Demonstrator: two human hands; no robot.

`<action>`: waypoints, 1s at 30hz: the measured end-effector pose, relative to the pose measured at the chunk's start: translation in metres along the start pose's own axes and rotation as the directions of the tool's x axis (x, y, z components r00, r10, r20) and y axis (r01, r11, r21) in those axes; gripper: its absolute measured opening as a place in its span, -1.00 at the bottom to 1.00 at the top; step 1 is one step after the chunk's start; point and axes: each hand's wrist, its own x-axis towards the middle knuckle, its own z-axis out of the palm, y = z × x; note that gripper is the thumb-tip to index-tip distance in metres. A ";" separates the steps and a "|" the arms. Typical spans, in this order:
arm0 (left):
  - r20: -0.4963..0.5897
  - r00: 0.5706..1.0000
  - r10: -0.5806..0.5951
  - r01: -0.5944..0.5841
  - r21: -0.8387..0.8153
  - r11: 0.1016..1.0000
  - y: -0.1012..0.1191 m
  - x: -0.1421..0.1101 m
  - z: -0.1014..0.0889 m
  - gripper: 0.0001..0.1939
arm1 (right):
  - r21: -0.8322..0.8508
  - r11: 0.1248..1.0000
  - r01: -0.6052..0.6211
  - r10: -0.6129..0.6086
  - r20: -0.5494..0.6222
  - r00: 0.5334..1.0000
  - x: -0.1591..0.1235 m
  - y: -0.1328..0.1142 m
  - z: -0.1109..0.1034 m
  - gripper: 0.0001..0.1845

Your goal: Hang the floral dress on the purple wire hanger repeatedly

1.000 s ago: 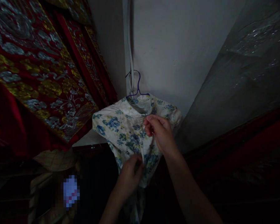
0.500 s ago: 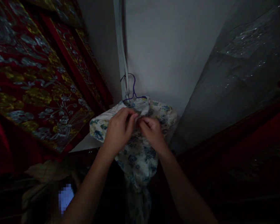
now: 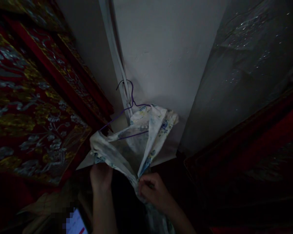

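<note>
A white shirt with blue and yellow flowers (image 3: 158,130) hangs on a thin purple hanger (image 3: 132,97), its front spread wide at the neck. The hanger's left arm shows bare, and the cloth's left shoulder sits low near its end. My left hand (image 3: 101,177) is at that left shoulder or sleeve, closed on the cloth, with its fingertips hidden beneath it. Lower down, my right hand (image 3: 152,190) pinches the shirt's front edge at the bottom of the open neckline. The rest of the shirt trails into the dark below my right hand.
The hanger hooks on a pale strap (image 3: 117,48) against a white wall panel (image 3: 166,58). Red embroidered cloth (image 3: 39,107) hangs at left, plastic-covered material (image 3: 241,65) at right. A lit phone screen (image 3: 75,224) shows at lower left, partly pixelated.
Both hands have moved down from the collar, the left one also outward to the left. The shirt's front has come open, and its left shoulder has slipped down, baring the hanger's left arm.
</note>
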 end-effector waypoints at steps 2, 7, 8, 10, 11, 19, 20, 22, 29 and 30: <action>-0.015 0.990 -0.143 0.142 -0.062 0.988 -0.026 -0.031 0.014 -0.71 | 0.024 1.000 -0.018 0.016 0.052 0.998 -0.001 0.000 -0.001 -0.73; -0.028 0.962 -0.272 0.273 0.047 0.961 -0.041 -0.075 0.020 -0.70 | 0.113 0.991 -0.075 0.062 0.111 0.992 -0.010 0.002 -0.019 -0.68; -0.031 0.968 -0.250 0.252 0.112 0.961 -0.038 -0.079 0.017 -0.70 | 0.128 0.988 -0.085 0.074 0.090 0.993 -0.012 0.003 -0.022 -0.67; 0.042 0.974 -0.224 0.210 0.219 0.953 -0.031 -0.086 0.015 -0.74 | 0.139 0.986 -0.088 0.082 0.046 0.996 -0.018 0.003 -0.025 -0.65; 0.101 0.973 -0.208 0.178 0.246 0.953 -0.027 -0.089 0.017 -0.77 | 0.132 0.987 -0.086 0.081 0.040 0.996 -0.021 0.002 -0.026 -0.64; 0.020 0.974 -0.227 0.228 -0.046 0.973 -0.008 -0.099 0.051 -0.67 | -0.032 0.988 -0.152 0.155 0.276 0.948 -0.023 0.002 -0.034 -0.59; 0.035 0.971 -0.236 0.238 -0.134 0.962 -0.003 -0.100 0.052 -0.69 | -0.055 0.988 -0.146 0.155 0.276 0.949 -0.021 0.004 -0.037 -0.59; 0.090 0.973 -0.213 0.230 -0.300 0.926 0.007 -0.101 0.051 -0.70 | -0.015 0.995 -0.098 0.099 0.127 0.987 -0.015 0.010 -0.041 -0.59; 0.311 0.939 -0.147 0.261 -0.365 0.894 0.031 -0.127 0.063 -0.58 | 0.165 0.982 0.086 -0.038 -0.274 0.961 -0.006 0.033 -0.042 -0.49; 0.325 0.935 -0.144 0.253 -0.323 0.912 0.031 -0.130 0.066 -0.56 | 0.199 0.976 0.088 -0.041 -0.229 0.973 -0.008 0.035 -0.042 -0.46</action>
